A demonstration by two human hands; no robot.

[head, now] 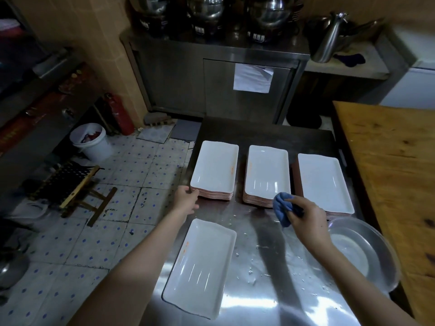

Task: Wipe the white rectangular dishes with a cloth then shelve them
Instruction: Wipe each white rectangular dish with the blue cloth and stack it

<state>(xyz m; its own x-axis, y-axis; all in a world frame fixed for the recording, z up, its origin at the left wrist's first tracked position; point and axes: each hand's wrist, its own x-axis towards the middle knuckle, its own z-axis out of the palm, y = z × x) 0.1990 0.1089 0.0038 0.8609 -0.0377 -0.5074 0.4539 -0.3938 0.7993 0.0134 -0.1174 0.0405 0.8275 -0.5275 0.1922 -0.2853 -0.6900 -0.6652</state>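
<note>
A person's left hand (187,201) meets the near corner of the left stack of dishes (214,170), its grip unclear, while the right hand (306,217) clutches a bunched cloth (282,208), a single dish (202,267) lying lengthwise on the surface (270,255), nearer the left arm.

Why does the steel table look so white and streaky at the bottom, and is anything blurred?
Head view: light glares off the wet stainless steel table, washing out its near end; the shiny steel pots at the top are dim and soft.
</note>
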